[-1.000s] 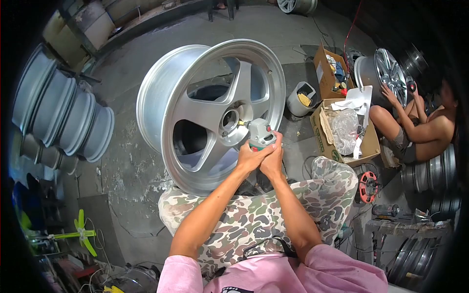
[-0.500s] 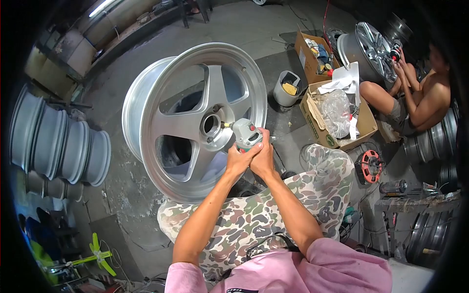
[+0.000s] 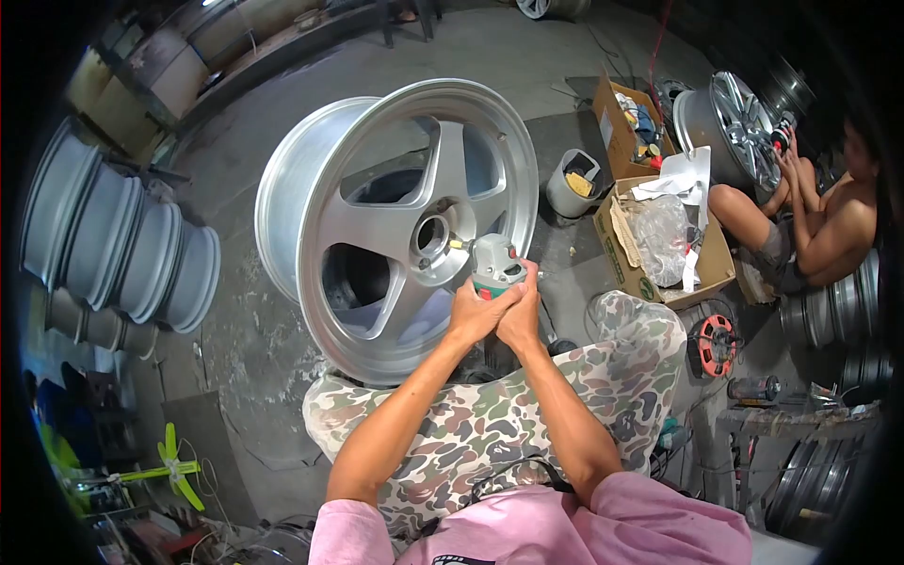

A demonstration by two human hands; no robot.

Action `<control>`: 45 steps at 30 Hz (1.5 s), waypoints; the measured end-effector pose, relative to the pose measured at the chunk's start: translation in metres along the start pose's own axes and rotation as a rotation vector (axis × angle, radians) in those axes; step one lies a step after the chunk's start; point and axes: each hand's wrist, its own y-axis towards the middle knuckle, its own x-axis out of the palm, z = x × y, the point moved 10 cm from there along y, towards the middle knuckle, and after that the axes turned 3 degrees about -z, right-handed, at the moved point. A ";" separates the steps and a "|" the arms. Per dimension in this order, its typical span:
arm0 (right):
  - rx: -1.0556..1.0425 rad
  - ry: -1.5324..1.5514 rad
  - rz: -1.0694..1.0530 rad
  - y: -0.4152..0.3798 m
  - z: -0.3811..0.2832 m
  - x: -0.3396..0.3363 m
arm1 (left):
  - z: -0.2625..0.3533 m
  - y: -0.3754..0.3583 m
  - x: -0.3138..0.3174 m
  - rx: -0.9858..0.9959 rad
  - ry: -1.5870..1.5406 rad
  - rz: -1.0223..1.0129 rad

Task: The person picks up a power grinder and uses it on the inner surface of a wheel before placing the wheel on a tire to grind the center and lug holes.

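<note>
A silver five-spoke alloy wheel rim (image 3: 369, 224) stands tilted in front of my knees, its spoked face turned toward me. Both of my hands are wrapped round a grey and green handheld grinder (image 3: 493, 254). My left hand (image 3: 477, 314) grips the near side of its body. Pressed close beside it, my right hand (image 3: 521, 309) closes round the other side. From the tool's head a small yellow tip (image 3: 456, 245) points at the rim's centre bore (image 3: 432, 237), and it overlaps the hub edge in this view. My fingers hide most of the tool's body.
Silver rims (image 3: 113, 231) are stacked at the left, by a lime-green fan (image 3: 174, 468). A grey bin (image 3: 572, 193) and cardboard boxes (image 3: 633, 268) stand to the right. Beyond them another person (image 3: 829, 226) sits holding a tool at a shiny wheel (image 3: 742, 122). An orange cable reel (image 3: 718, 346) lies nearer.
The view has shifted, so the rim, boxes and hands appear a little further right. My hands hold the grinder with the same grip, its yellow tip still by the centre bore.
</note>
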 end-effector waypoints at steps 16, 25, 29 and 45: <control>-0.020 -0.155 -0.041 0.001 -0.015 -0.004 | -0.001 0.000 0.010 0.055 -0.109 -0.116; -0.043 -0.122 -0.036 0.001 -0.011 -0.001 | -0.005 0.000 0.004 0.077 -0.088 -0.056; -0.069 -0.108 -0.033 0.000 -0.003 0.000 | 0.007 -0.007 0.000 0.076 -0.020 -0.036; -0.100 -0.135 -0.048 -0.001 -0.003 0.002 | -0.011 0.003 0.005 0.118 -0.040 -0.060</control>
